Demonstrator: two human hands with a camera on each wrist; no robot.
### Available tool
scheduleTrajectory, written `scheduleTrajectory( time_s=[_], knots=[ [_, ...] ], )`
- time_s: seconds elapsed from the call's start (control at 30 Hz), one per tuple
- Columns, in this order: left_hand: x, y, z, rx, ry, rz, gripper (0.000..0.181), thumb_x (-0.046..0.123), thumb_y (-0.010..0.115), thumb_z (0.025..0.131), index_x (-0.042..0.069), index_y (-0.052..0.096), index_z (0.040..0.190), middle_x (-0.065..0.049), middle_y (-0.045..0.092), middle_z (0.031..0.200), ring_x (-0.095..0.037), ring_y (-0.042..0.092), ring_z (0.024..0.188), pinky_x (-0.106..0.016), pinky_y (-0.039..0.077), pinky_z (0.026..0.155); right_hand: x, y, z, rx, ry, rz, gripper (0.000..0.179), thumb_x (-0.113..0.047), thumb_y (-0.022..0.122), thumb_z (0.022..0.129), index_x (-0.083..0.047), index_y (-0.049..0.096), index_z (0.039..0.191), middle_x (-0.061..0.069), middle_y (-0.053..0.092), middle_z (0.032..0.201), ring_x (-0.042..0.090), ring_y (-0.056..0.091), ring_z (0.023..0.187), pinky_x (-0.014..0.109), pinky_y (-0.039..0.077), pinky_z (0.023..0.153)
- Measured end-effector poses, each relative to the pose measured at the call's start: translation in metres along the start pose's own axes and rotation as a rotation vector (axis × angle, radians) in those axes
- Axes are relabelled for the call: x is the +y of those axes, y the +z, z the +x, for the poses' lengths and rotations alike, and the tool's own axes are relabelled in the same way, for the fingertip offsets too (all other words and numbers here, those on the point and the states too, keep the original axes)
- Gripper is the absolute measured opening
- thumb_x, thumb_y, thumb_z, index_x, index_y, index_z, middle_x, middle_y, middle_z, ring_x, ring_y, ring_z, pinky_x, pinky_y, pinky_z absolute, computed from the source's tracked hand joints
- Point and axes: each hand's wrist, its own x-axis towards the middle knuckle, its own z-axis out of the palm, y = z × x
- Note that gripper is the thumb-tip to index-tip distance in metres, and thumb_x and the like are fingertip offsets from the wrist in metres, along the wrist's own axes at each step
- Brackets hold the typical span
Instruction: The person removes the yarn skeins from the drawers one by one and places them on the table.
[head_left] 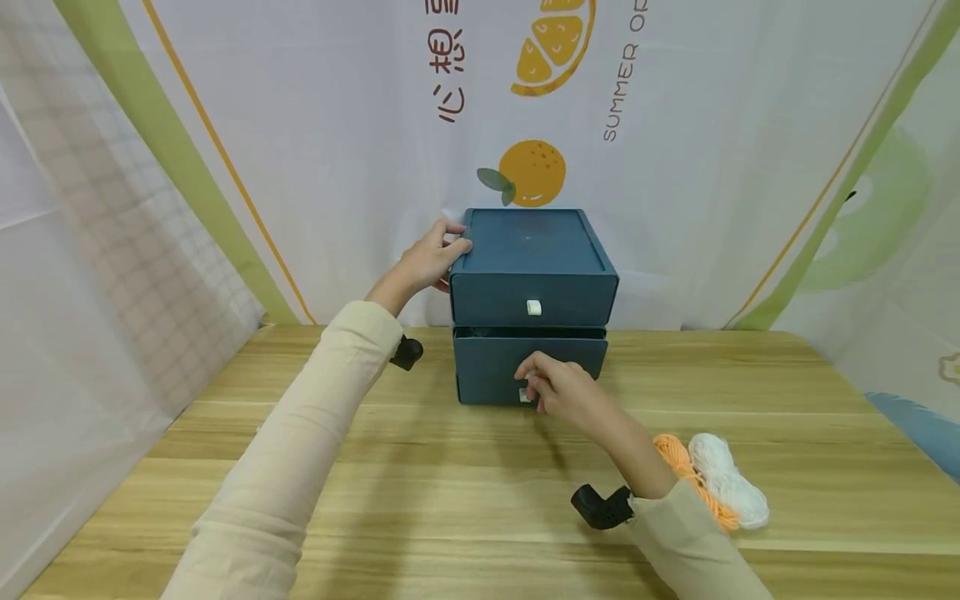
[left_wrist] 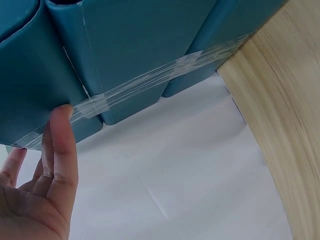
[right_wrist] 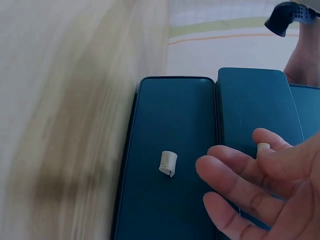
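A dark blue two-drawer box (head_left: 528, 242) stands at the back of the table. My left hand (head_left: 429, 257) rests on its upper left edge; in the left wrist view that hand (left_wrist: 40, 195) touches the side with extended fingers, beside a strip of clear tape (left_wrist: 135, 90). The lower drawer (head_left: 487, 367) sits slightly out, with a dark gap along its top. In front of it hovers my right hand (head_left: 558, 387), fingers loosely bent. The right wrist view shows a white pull tab (right_wrist: 168, 163) on the lower drawer, apart from the right hand's fingertips (right_wrist: 207, 167).
Orange yarn (head_left: 693, 479) and white yarn (head_left: 727, 483) lie together on the wooden table (head_left: 420, 500), near my right forearm. A white printed curtain (head_left: 337, 125) hangs close behind the box. Each wrist carries a black camera mount (head_left: 600, 507).
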Motion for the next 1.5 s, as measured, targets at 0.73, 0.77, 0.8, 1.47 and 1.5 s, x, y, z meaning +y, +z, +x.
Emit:
scheduleTrajectory(
  time_s=[0.73, 0.77, 0.8, 1.47, 1.5],
  knots=[
    [0.002, 0.001, -0.001, -0.002, -0.010, -0.011, 0.051, 0.035, 0.036, 0.098, 0.016, 0.024, 0.144, -0.014, 0.042, 0.140, -0.034, 0.063, 0.098, -0.041, 0.055, 0.078, -0.007, 0.001, -0.028, 0.003, -0.146, 0.003, 0.016, 0.002, 0.045, 0.095, -0.009, 0.056, 0.098, 0.000, 0.059, 0.074, 0.014, 0.058, 0.060, 0.019, 0.048, 0.057],
    [0.002, 0.001, -0.001, -0.001, -0.009, -0.009, 0.051, 0.035, 0.036, 0.098, 0.016, 0.024, 0.144, -0.014, 0.043, 0.140, -0.033, 0.063, 0.098, -0.041, 0.055, 0.078, -0.007, 0.001, -0.029, -0.001, -0.142, 0.001, 0.016, 0.002, 0.045, 0.095, -0.009, 0.056, 0.098, 0.000, 0.059, 0.074, 0.014, 0.059, 0.060, 0.019, 0.048, 0.057],
    [0.002, 0.001, -0.001, 0.001, -0.009, -0.007, 0.051, 0.035, 0.036, 0.098, 0.016, 0.024, 0.144, -0.014, 0.042, 0.140, -0.033, 0.063, 0.098, -0.041, 0.055, 0.078, -0.008, 0.001, -0.029, -0.005, -0.139, -0.004, 0.016, 0.002, 0.045, 0.095, -0.009, 0.056, 0.098, 0.000, 0.059, 0.074, 0.015, 0.059, 0.061, 0.019, 0.048, 0.057],
    [0.001, 0.002, 0.000, 0.005, -0.009, -0.003, 0.050, 0.035, 0.036, 0.098, 0.016, 0.025, 0.143, -0.014, 0.043, 0.139, -0.034, 0.063, 0.097, -0.040, 0.055, 0.076, -0.019, 0.000, -0.050, -0.076, -0.113, 0.005, 0.015, -0.002, 0.047, 0.095, -0.010, 0.058, 0.101, 0.001, 0.062, 0.077, 0.010, 0.060, 0.066, 0.016, 0.049, 0.059],
    [0.001, 0.002, 0.000, 0.005, -0.009, -0.005, 0.050, 0.035, 0.036, 0.098, 0.016, 0.025, 0.143, -0.014, 0.043, 0.139, -0.034, 0.063, 0.098, -0.041, 0.055, 0.077, -0.020, 0.000, -0.051, -0.081, -0.112, 0.012, 0.015, -0.002, 0.047, 0.095, -0.010, 0.058, 0.101, 0.001, 0.062, 0.077, 0.011, 0.060, 0.066, 0.017, 0.049, 0.059]
  ],
)
